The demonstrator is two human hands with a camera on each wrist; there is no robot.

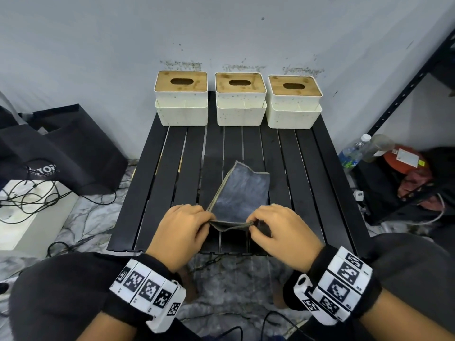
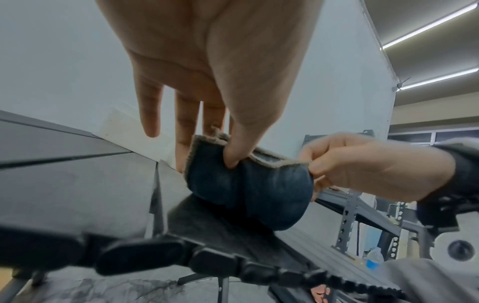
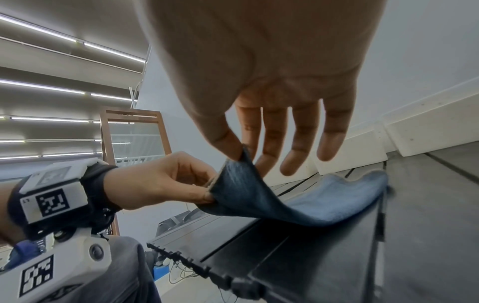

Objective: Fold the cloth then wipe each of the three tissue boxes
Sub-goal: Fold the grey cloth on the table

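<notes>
Pinching the cloth's (image 1: 242, 190) near edge, left hand (image 1: 181, 233) and right hand (image 1: 283, 236) knuckles-up, lifted over slatted table (image 1: 152, 183)

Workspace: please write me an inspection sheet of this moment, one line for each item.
Surface: black slatted table, dusty where the cloth lies.
Job's things: dark blue cloth partly on the table, near edge lifted; three tissue boxes in a row at the far edge, not yet touched.
Clutter: nothing seen on the table.
Grippers: left hand and right hand each pinch a near corner of the cloth.
Cables: black cables on the floor at left.
Surroundings: black bag at left; bottles and a metal rack at right; stained wall behind.
</notes>
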